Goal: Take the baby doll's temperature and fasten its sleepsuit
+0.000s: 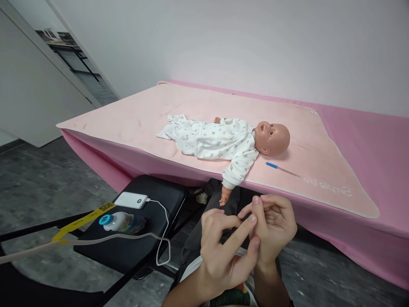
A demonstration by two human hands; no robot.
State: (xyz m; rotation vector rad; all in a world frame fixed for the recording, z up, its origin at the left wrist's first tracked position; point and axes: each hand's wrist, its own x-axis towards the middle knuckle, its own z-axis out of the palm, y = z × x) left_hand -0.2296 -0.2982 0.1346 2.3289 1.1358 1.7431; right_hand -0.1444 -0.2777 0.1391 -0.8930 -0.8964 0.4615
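Note:
Both of my hands are raised over my lap, in front of the table's near edge. My left hand (228, 247) has its fingers partly stretched and apart, their tips touching or close to my right hand. My right hand (275, 224) has its palm turned up, fingers loosely bent and thumb raised; no object shows in either. Beyond them a baby doll (220, 138) in white printed clothes lies on its back, its head (275, 140) to the right. One doll hand (225, 196) hangs over the edge, nearest my left hand. A slim blue-ended stick (283, 169) lies beside the head.
A pale pink blanket (128, 115) covers much of the pink-draped table (377, 140), which stands against a white wall. At left, a black chair (128, 258) holds a white power bank (131, 200) with a cable and a blue-capped bottle (123, 222). A yellow strap (81, 221) crosses nearby.

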